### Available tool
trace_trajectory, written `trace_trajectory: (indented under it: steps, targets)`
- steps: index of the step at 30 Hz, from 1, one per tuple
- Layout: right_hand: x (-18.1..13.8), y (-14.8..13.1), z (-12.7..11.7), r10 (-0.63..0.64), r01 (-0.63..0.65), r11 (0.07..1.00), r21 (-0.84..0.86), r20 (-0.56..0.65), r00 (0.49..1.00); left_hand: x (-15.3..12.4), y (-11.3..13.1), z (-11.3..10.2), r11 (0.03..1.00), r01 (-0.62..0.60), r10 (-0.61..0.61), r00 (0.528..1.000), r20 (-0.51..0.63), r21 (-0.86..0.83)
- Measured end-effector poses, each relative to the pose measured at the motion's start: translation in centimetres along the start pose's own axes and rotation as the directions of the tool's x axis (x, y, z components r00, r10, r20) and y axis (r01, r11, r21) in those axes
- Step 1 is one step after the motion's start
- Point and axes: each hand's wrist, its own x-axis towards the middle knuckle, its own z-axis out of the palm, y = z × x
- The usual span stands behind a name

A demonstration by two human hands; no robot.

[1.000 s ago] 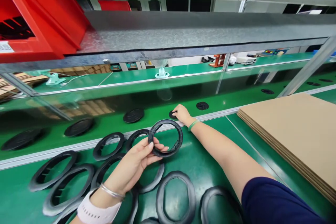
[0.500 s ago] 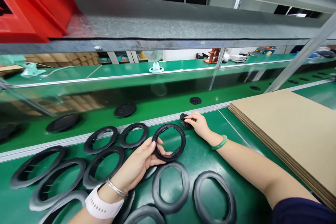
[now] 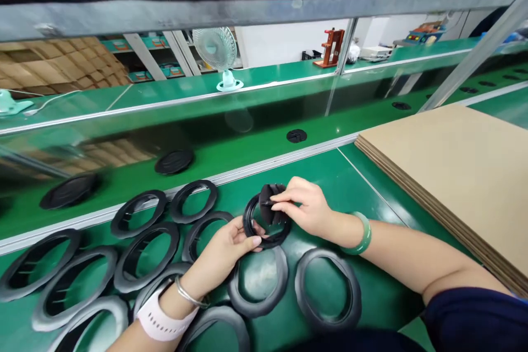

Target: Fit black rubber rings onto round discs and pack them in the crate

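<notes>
My left hand [image 3: 229, 245] is closed on the lower left edge of a black plastic ring [image 3: 248, 224], tilted up above the green bench. Between the thumb and fingers of my right hand [image 3: 303, 206] is a round black disc [image 3: 268, 198], pinched by a raised part at its middle. The disc overlaps the upper right of the ring's opening; whether the two touch I cannot tell. Close below the held ring lies a dark grey ring [image 3: 280, 286], and another grey ring [image 3: 303, 291] lies to its right.
Several more rings [image 3: 146, 256] cover the bench on the left. A stack of brown cardboard sheets [image 3: 449, 154] lies at the right. Beyond the metal rail [image 3: 264, 168], a green belt carries black discs [image 3: 175, 162]. A metal shelf edge [image 3: 247, 14] crosses overhead; a fan [image 3: 216, 49] stands behind.
My right hand has brought the disc from near the rail leftward and toward me, to the ring in my left hand. The view has tilted down, and belt discs appear further left.
</notes>
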Motion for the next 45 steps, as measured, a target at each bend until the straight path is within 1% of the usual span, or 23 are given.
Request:
trace_trajectory:
  steps: [2, 5, 9, 11, 16, 19, 25, 30, 32, 35, 38, 40, 42, 45]
  targets:
    - [-0.7, -0.1, 0.8, -0.086, 0.089, 0.995, -0.037, 0.078, 0.993, 0.1, 0.0, 0.1, 0.999, -0.011, 0.012, 1.000, -0.015, 0.053]
    - [-1.7, 0.3, 1.7, -0.198, 0.222, 0.966, -0.132, 0.174, 0.965, 0.2, 0.0, 0.4, 0.996, -0.001, 0.007, 0.998, -0.059, 0.087]
    - [-2.4, 0.5, 2.2, -0.276, 0.333, 0.910, -0.249, 0.238, 0.931, 0.1, -0.2, 0.9, 0.987, 0.014, 0.011, 0.987, -0.160, 0.157]
    - [-2.5, 0.3, 2.1, -0.302, 0.383, 0.876, -0.293, 0.287, 0.909, 0.0, -0.3, 1.0, 0.984, 0.001, 0.032, 0.982, -0.185, 0.178]
    - [-2.3, 0.2, 1.9, -0.401, 0.535, 0.765, -0.358, 0.385, 0.831, -0.2, -0.5, 0.9, 0.976, -0.030, 0.071, 0.980, -0.184, 0.218]
    - [-2.1, 0.2, 1.8, -0.473, 0.603, 0.711, -0.362, 0.388, 0.791, -0.2, -0.4, 0.9, 0.969, -0.037, 0.083, 0.981, -0.178, 0.244]
    - [-1.7, 0.1, 1.7, -0.464, 0.607, 0.711, -0.354, 0.413, 0.784, -0.1, -0.6, 0.6, 0.958, -0.053, 0.104, 0.980, -0.169, 0.281]
    - [-1.5, 0.0, 1.4, -0.507, 0.655, 0.689, -0.309, 0.440, 0.741, -0.2, -0.8, 0.5, 0.955, -0.072, 0.122, 0.979, -0.161, 0.288]
    - [-1.5, 0.0, 1.3, -0.509, 0.664, 0.678, -0.316, 0.449, 0.734, -0.1, -0.8, 0.4, 0.955, -0.074, 0.125, 0.979, -0.163, 0.289]
    - [-1.4, -0.3, 1.4, -0.464, 0.625, 0.702, -0.341, 0.447, 0.765, 0.0, -0.9, 0.3, 0.958, -0.074, 0.122, 0.980, -0.158, 0.279]
    - [-1.4, -0.6, 1.7, -0.379, 0.535, 0.770, -0.349, 0.425, 0.822, 0.0, -0.9, 0.4, 0.966, -0.074, 0.114, 0.982, -0.151, 0.246]
    - [-1.4, -0.7, 1.8, -0.317, 0.473, 0.808, -0.351, 0.418, 0.851, -0.1, -0.8, 0.4, 0.970, -0.070, 0.107, 0.983, -0.149, 0.232]
    - [-1.5, -0.7, 1.9, -0.261, 0.428, 0.831, -0.356, 0.429, 0.865, -0.2, -0.7, 0.5, 0.971, -0.064, 0.100, 0.984, -0.145, 0.232]
    - [-1.6, -0.8, 2.0, -0.202, 0.388, 0.846, -0.365, 0.455, 0.867, -0.3, -0.6, 0.6, 0.969, -0.059, 0.095, 0.985, -0.144, 0.239]
